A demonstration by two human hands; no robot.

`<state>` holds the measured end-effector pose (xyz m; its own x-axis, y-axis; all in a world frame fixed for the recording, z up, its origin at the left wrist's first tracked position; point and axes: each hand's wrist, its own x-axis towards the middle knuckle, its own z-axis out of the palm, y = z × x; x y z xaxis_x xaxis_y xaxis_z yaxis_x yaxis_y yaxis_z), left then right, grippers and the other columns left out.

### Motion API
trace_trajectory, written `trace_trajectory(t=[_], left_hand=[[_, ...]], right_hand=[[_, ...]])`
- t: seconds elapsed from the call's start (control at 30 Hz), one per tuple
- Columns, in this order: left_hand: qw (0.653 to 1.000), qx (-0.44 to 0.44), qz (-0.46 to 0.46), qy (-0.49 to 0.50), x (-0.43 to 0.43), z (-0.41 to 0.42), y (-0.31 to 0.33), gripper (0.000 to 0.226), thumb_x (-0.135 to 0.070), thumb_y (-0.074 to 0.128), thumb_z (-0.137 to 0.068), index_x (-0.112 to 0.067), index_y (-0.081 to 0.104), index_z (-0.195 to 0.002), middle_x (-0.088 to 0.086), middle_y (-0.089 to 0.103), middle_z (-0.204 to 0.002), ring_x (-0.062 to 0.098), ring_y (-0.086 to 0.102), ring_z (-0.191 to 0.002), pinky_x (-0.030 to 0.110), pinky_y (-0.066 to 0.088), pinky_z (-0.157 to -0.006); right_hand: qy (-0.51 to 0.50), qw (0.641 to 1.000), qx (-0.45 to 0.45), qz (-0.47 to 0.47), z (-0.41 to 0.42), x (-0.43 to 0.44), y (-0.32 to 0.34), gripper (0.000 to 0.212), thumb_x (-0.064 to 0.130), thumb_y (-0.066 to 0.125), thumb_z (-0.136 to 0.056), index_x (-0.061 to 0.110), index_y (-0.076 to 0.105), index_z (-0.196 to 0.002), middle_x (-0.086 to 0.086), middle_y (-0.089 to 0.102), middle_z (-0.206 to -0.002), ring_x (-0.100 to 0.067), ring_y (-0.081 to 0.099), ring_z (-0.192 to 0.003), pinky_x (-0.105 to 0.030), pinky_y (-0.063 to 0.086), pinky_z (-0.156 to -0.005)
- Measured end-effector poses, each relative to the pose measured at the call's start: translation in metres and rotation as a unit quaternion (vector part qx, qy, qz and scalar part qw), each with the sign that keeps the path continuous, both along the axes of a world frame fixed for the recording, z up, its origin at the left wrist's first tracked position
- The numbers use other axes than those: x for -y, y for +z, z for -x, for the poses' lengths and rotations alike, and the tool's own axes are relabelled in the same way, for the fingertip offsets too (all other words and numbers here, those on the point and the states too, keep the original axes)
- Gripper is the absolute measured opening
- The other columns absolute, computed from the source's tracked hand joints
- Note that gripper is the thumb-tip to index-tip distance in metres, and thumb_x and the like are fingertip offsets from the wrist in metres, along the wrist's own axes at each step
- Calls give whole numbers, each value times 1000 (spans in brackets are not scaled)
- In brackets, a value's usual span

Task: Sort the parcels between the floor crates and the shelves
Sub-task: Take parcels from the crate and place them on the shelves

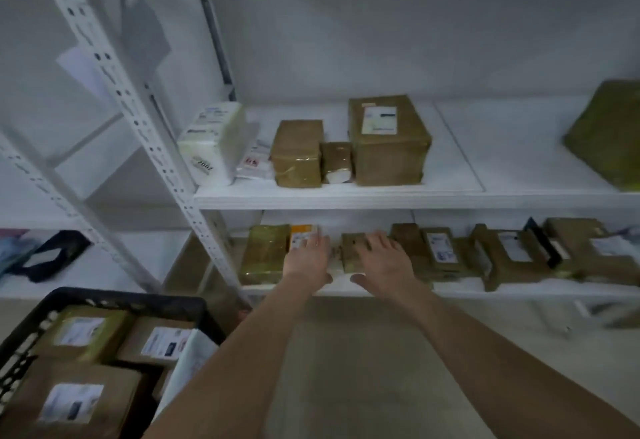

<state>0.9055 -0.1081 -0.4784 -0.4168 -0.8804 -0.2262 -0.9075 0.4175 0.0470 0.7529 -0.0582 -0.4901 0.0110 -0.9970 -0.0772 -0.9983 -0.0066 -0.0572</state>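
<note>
Both my arms reach into the lower shelf [450,291]. My left hand [308,258] lies flat, fingers straight, over a parcel with an orange and white label [302,232]. Beside it my right hand [388,262] rests with spread fingers on a small brown parcel [351,248]. A green-brown taped parcel [265,253] lies left of my left hand. More brown labelled parcels [440,248] run along the shelf to the right. A black floor crate [114,300] at bottom left holds several brown labelled parcels [74,400].
The upper shelf [346,196] carries a white soft pack [213,142], two small brown parcels, a large brown box [388,140] and a green-brown package [609,133] at far right. A white perforated upright [138,119] stands left. A black pouch [48,256] lies on the left rack.
</note>
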Motion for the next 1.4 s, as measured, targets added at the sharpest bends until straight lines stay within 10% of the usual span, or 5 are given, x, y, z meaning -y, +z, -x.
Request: trace_trajectory(t=[0.4,0.63,0.9,1.2,1.4], left_hand=[[992,-59,93,-58,-11,183,73,68,-44,59,-88,-18,28,-143,6,36,-142,26,44,-125,40,45,-91],[957,-193,211,47,63,185,105,54,-42,47,-95,-14,34,-139,11,41,-139,27,48,-122,40,51,-84],[838,-460,-43,290,174,173,101,78,-44,63,-87,-6,27,-145,14,47,-141,35,49,-126,50,45,-100],[787,-540,-138,266,192,213,100,52,-32,65,-88,-8,49,-132,8,60,-127,25,58,-111,39,48,-97],[760,-606,-151,183,167,267,115,52,0,51,-94,-20,39,-141,-2,57,-125,19,59,-98,28,53,-73]], right_hand=[[-97,992,36,69,191,-25,72,59,51,52,-89,23,37,-139,-6,33,-147,-25,23,-140,-41,28,-111],[-170,922,342,57,205,50,97,70,52,53,-91,16,30,-147,-10,34,-148,-27,40,-131,-36,35,-103],[-229,784,577,-16,214,153,102,82,55,52,-90,16,14,-152,-9,27,-154,-31,35,-136,-43,38,-106],[-194,701,686,-25,246,171,96,38,20,65,-90,24,53,-125,9,65,-101,-6,64,-81,-17,50,-50],[-122,738,650,135,299,148,116,74,-6,65,-81,34,40,-138,10,63,-120,-9,60,-108,-27,56,-79]])
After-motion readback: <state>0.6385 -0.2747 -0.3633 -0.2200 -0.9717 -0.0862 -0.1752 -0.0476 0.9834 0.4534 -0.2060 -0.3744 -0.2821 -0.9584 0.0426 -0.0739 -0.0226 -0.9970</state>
